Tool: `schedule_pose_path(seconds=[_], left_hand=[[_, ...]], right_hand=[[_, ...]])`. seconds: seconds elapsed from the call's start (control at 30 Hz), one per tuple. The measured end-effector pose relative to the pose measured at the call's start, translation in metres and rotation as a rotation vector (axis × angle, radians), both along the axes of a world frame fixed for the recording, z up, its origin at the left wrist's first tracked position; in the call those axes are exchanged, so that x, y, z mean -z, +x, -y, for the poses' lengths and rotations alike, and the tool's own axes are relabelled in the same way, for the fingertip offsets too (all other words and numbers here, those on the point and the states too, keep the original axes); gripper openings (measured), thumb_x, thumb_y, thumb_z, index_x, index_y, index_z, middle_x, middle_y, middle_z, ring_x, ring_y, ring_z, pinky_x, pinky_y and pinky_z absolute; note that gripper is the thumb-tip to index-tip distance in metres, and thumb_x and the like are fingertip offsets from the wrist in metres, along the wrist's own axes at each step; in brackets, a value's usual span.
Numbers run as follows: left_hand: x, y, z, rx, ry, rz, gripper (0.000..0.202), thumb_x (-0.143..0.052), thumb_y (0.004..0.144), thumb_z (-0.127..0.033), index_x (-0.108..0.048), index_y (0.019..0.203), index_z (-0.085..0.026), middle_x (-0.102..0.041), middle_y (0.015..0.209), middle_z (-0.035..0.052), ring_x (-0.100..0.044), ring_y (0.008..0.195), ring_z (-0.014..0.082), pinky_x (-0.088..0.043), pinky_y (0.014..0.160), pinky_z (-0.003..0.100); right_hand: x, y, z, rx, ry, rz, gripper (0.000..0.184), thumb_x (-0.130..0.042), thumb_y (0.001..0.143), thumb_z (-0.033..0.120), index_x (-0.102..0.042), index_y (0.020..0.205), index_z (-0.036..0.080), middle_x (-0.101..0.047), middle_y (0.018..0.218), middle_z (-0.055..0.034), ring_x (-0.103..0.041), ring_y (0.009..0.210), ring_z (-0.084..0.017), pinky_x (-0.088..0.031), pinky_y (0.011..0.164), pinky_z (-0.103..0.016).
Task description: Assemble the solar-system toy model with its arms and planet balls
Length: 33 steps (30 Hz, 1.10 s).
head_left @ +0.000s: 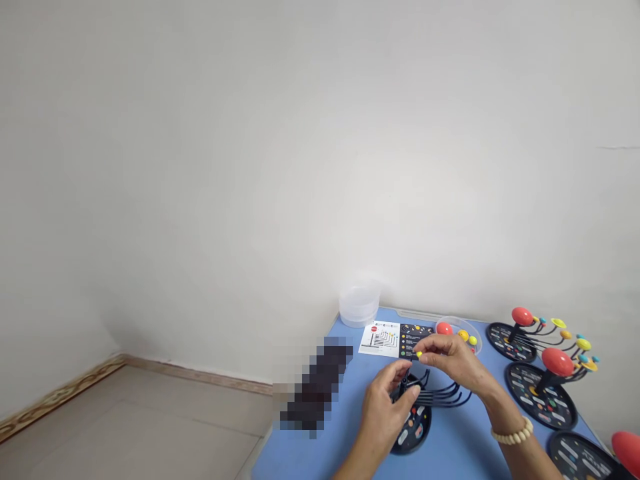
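My left hand (381, 405) has its thumb and fingers closed around the black central post of a planet model, above its round printed base (414, 437). Several thin curved black arms (443, 399) fan out from that post to the right, with no balls visible on them. Over these arms, my right hand (454, 361) pinches a small yellow ball (419, 355) between thumb and fingertips. A bead bracelet circles the right wrist. The lower post is partly hidden by the left fingers.
Behind the hands lies a printed instruction sheet (380, 340). A clear dish (480, 343) holds red, orange and yellow balls. Clear plastic tubs (359, 307) stand at the back left. Along the right edge are models with red balls (557, 361). A pixelated dark patch (320, 387) covers the left side.
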<state>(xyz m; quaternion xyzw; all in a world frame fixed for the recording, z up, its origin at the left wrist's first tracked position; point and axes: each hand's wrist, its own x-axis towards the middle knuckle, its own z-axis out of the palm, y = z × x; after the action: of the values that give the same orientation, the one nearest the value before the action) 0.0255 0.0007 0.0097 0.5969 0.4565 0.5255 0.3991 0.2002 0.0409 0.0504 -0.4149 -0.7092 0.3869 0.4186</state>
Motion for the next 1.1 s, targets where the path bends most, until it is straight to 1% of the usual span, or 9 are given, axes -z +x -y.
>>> schedule_pose_path(seconds=[0.1,0.23,0.3,0.4,0.57,0.7,0.8,0.9,1.1], left_hand=[[-0.001,0.005,-0.003,-0.05,0.024,-0.023,0.024,-0.064,0.069,-0.021,-0.069,0.092,-0.018,-0.074,0.086,0.0073,-0.069,0.085,0.0241,-0.054,0.078,0.034],[0.004,0.007,-0.005,-0.059,0.009,-0.028,0.026,-0.062,0.071,-0.022,-0.067,0.095,-0.018,-0.073,0.081,0.0063,-0.069,0.077,0.023,-0.055,0.074,0.034],[0.008,0.007,-0.006,-0.049,-0.002,-0.016,0.029,-0.062,0.07,-0.022,-0.067,0.098,-0.017,-0.073,0.081,0.0061,-0.069,0.077,0.0229,-0.055,0.074,0.034],[0.013,0.005,-0.006,-0.042,-0.009,0.007,0.03,-0.062,0.069,-0.022,-0.067,0.099,-0.018,-0.073,0.081,0.0058,-0.07,0.078,0.0232,-0.056,0.074,0.034],[0.015,-0.001,-0.002,-0.048,0.028,0.032,0.022,-0.064,0.072,-0.028,-0.069,0.09,-0.018,-0.075,0.082,0.0074,-0.071,0.079,0.0246,-0.057,0.073,0.034],[0.015,-0.002,0.0,-0.069,0.054,0.048,0.018,-0.063,0.073,-0.03,-0.072,0.084,-0.018,-0.076,0.081,0.0076,-0.071,0.078,0.0244,-0.057,0.073,0.032],[0.015,-0.002,0.001,-0.074,0.052,0.051,0.017,-0.064,0.072,-0.029,-0.073,0.082,-0.018,-0.076,0.079,0.007,-0.071,0.075,0.0236,-0.057,0.071,0.031],[0.013,-0.003,0.001,-0.085,0.034,0.078,0.016,-0.065,0.069,-0.026,-0.073,0.08,-0.018,-0.076,0.078,0.0061,-0.07,0.072,0.0228,-0.057,0.07,0.031],[0.007,-0.003,0.003,-0.095,-0.025,0.126,0.012,-0.065,0.066,-0.022,-0.072,0.075,-0.018,-0.074,0.072,0.0044,-0.069,0.07,0.0216,-0.056,0.066,0.028]], right_hand=[[-0.003,0.009,-0.001,0.05,-0.004,-0.048,0.02,-0.071,0.074,0.038,-0.075,0.084,0.021,-0.073,0.085,-0.0025,-0.064,0.082,-0.02,-0.05,0.075,-0.03],[-0.008,0.037,-0.007,0.303,-0.001,-0.085,0.037,-0.068,0.074,0.048,-0.073,0.096,0.018,-0.075,0.093,-0.0058,-0.066,0.084,-0.022,-0.051,0.076,-0.032],[-0.008,0.051,-0.011,0.425,0.024,0.143,0.039,-0.057,0.081,0.048,-0.072,0.102,0.018,-0.074,0.096,-0.006,-0.067,0.084,-0.021,-0.05,0.073,-0.029],[-0.001,0.067,-0.017,0.517,0.018,0.527,0.025,-0.055,0.08,0.034,-0.075,0.088,0.021,-0.075,0.08,-0.0031,-0.067,0.077,-0.021,-0.047,0.068,-0.028],[0.018,0.073,-0.028,0.711,-0.03,0.769,0.024,-0.054,0.077,0.02,-0.077,0.083,0.022,-0.074,0.075,-0.0097,-0.068,0.081,-0.028,-0.042,0.065,-0.031],[0.03,0.068,-0.036,0.699,-0.042,0.87,0.021,-0.057,0.072,0.014,-0.076,0.069,0.021,-0.073,0.071,-0.0107,-0.07,0.08,-0.029,-0.043,0.066,-0.031],[0.034,0.065,-0.043,0.694,0.002,0.862,0.025,-0.056,0.074,0.017,-0.076,0.089,0.02,-0.074,0.085,-0.0119,-0.069,0.089,-0.029,-0.046,0.072,-0.033],[0.037,0.061,-0.049,0.612,0.103,0.79,0.042,-0.054,0.077,0.02,-0.067,0.117,0.021,-0.066,0.12,-0.0111,-0.062,0.109,-0.026,-0.045,0.088,-0.034],[0.048,0.053,-0.061,0.451,0.174,0.615,0.045,-0.053,0.072,0.014,-0.067,0.114,0.022,-0.065,0.124,-0.0061,-0.06,0.112,-0.022,-0.042,0.098,-0.032]])
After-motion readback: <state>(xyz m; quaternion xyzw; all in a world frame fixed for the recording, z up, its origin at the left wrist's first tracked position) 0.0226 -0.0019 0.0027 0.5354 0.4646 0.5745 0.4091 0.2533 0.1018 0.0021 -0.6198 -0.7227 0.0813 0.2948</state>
